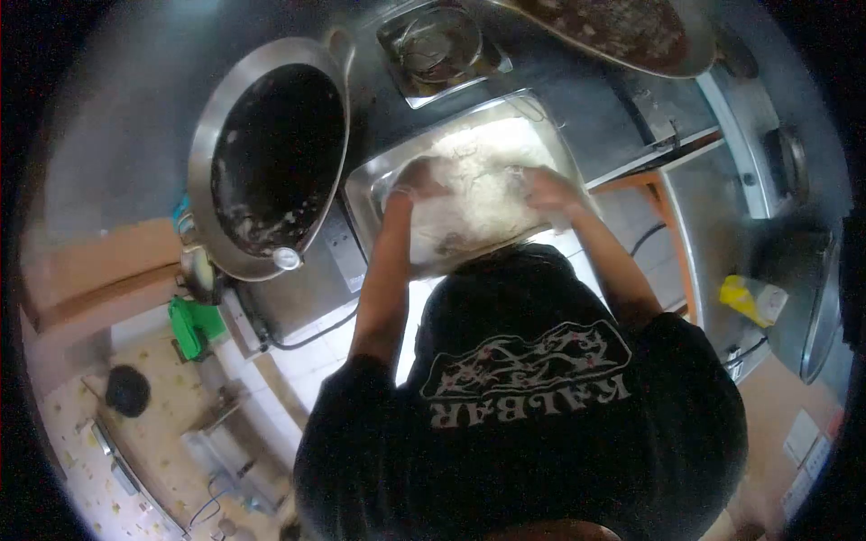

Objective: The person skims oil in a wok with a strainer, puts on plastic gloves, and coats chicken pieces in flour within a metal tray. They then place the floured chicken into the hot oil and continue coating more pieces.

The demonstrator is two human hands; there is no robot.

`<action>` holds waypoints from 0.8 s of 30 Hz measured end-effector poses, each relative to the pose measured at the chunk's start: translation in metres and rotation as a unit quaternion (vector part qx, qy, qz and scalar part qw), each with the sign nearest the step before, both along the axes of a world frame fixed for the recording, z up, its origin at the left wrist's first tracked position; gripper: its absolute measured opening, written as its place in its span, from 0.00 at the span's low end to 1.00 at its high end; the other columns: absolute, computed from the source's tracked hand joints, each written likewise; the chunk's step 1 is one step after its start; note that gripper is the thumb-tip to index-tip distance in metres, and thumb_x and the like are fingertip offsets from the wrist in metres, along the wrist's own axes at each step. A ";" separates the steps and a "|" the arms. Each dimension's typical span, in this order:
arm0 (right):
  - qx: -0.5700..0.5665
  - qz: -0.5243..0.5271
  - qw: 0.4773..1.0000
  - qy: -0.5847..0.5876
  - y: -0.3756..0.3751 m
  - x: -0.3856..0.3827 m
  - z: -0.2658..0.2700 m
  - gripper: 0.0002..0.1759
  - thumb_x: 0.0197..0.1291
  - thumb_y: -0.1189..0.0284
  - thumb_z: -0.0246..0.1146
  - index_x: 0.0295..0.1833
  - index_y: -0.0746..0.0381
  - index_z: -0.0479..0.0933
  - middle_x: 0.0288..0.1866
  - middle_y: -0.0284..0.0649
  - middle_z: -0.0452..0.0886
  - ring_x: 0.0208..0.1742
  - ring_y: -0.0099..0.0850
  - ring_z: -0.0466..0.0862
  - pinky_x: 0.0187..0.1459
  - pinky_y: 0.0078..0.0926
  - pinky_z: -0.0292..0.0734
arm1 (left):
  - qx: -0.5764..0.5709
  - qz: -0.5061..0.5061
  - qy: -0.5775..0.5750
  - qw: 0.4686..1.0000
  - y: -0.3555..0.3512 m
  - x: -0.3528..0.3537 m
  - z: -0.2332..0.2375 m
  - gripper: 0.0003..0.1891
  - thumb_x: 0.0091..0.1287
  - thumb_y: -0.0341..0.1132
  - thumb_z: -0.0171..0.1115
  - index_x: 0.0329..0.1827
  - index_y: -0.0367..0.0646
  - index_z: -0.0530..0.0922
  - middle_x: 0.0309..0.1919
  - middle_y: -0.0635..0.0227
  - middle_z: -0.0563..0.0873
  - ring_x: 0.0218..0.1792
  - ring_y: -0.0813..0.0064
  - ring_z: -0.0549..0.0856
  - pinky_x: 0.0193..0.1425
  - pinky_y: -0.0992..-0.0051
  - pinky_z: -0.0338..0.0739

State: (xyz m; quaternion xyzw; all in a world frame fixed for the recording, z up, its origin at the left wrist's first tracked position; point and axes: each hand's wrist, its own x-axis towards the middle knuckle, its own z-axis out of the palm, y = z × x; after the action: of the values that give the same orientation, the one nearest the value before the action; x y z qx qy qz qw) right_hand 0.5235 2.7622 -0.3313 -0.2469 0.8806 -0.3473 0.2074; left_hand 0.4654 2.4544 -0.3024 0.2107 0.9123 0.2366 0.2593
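Note:
A rectangular metal tray (pixel 561 144) holds a broad heap of white flour-like powder (pixel 492 194). Both of my hands are down in it, smeared by motion. My left hand (pixel 421 178) is at the tray's left part, pointing inward over the powder. Across the heap, my right hand (pixel 548 190) reaches in from the right side. White powder dusts the fingers of each hand. Blur hides how the fingers are bent, and I cannot tell whether they hold anything.
A large oval pan of dark liquid (pixel 281 153) stands left of the tray, with a round dial thermometer (pixel 287 259) at its near rim. Behind the tray is a burner (pixel 440 45). Another big pan (pixel 622 32) sits at the upper right. A yellow packet (pixel 753 299) lies at the right.

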 end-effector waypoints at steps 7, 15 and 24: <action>0.142 -0.099 0.917 0.361 0.026 0.054 -0.040 0.22 0.62 0.68 0.48 0.60 0.63 0.70 0.52 0.44 0.80 0.52 0.33 0.80 0.54 0.26 0.77 | 0.141 0.035 0.115 0.983 0.046 -0.001 -0.101 0.36 0.42 0.39 0.77 0.59 0.43 0.75 0.54 0.54 0.80 0.56 0.61 0.79 0.65 0.69 0.71; 0.102 -0.196 0.956 0.193 0.027 0.081 -0.127 0.18 0.60 0.63 0.58 0.52 0.62 0.76 0.46 0.40 0.81 0.42 0.27 0.82 0.42 0.20 0.80 | 0.034 0.053 0.152 0.986 0.037 0.028 -0.081 0.20 0.51 0.39 0.69 0.47 0.40 0.81 0.36 0.54 0.85 0.38 0.61 0.85 0.47 0.67 0.80; -0.082 -0.280 0.950 0.110 0.023 0.074 -0.056 0.20 0.58 0.68 0.62 0.55 0.64 0.75 0.49 0.42 0.81 0.42 0.27 0.82 0.41 0.20 0.82 | 0.033 0.124 0.110 0.986 0.019 0.035 0.017 0.12 0.55 0.35 0.69 0.39 0.39 0.83 0.28 0.64 0.86 0.26 0.75 0.82 0.37 0.76 0.79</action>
State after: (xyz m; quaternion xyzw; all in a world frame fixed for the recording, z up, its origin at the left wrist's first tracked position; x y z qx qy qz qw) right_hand 0.5973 2.7849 -0.3876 -0.0437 0.9000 -0.4333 -0.0174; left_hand 0.5001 2.4734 -0.2859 0.1291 0.9460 0.2727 0.1186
